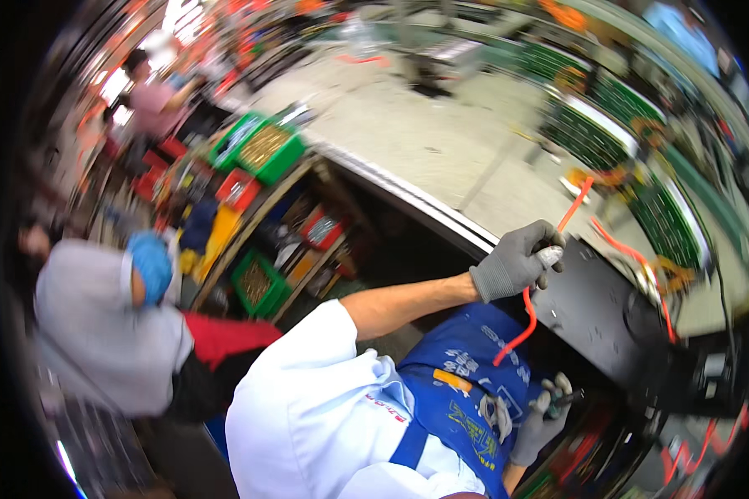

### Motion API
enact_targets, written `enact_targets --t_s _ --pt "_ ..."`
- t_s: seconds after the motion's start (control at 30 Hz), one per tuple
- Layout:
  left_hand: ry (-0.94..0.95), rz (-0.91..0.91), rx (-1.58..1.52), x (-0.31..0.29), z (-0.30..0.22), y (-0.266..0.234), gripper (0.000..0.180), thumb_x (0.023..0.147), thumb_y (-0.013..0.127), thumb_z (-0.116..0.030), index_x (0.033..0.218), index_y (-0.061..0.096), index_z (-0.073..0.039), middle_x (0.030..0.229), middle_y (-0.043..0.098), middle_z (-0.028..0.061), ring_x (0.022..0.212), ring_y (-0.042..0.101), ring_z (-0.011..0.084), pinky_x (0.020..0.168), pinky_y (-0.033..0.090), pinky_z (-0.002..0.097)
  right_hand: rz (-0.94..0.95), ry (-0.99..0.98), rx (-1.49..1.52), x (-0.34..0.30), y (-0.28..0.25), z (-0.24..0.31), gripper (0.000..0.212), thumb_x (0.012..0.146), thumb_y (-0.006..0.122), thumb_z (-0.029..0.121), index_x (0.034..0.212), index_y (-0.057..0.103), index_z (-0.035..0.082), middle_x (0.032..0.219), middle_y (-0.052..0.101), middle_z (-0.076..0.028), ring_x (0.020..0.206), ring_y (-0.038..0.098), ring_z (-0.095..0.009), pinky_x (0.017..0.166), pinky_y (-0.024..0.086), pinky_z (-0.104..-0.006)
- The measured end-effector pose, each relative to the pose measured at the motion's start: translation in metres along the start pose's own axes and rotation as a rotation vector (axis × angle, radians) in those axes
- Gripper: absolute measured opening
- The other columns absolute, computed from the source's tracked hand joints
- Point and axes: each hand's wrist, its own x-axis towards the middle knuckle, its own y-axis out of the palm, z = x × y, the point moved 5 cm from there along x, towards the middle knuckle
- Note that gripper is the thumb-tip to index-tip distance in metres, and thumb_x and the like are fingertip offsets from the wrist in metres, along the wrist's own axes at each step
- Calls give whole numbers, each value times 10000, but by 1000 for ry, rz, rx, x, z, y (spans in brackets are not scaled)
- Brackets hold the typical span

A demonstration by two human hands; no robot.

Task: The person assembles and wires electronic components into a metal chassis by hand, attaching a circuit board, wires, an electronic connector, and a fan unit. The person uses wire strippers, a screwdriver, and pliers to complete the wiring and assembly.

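My left hand (520, 262), in a grey knit glove with whitened fingertips, is closed around a length of orange cord or thin hose (520, 333). One end sticks up past the fingers over the worktable; the other hangs down in front of my blue apron (458, 366). A flat black panel (591, 312) lies just right of that hand, at the table edge. Lower, beside my apron, my right hand (545, 420), also gloved, is closed on a small dark tool (567, 399) whose kind I cannot make out. The picture is blurred by motion.
Green circuit boards (591, 133) line the far right of the worktable (424, 141). A second orange cord (620, 241) runs beside the panel. Left, a shelf holds green bins (270, 150) of brass-coloured parts. A person in a blue cap (150, 266) is close on my left.
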Motion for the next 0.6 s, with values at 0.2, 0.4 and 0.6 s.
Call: enact_targets --t_s 0.2,0.4,0.6 --pt "734 -572 1118 -52 -160 -181 357 842 526 97 1147 640 -50 997 716 107 859 713 167 754 578 318 146 43 18 35 28 10 390 999 628 216 1316 585 -6 1025 679 -67 741 533 -44 629 418 -177" --pt "545 -1026 2110 -149 -355 -453 312 940 641 -165 1248 667 -124 1027 703 177 969 691 366 864 557 477 334 33 70 56 63 11 343 1012 622 195 1288 599 -8 1046 674 -77 870 609 -67 629 453 -183" --pt "233 -1040 2067 -187 -248 -487 266 970 558 -244 1120 678 -60 1114 685 203 1054 660 386 905 538 499 380 102 138 50 85 -6 336 991 605 151 1293 593 2 1023 670 -61 862 600 -66 662 470 -189"
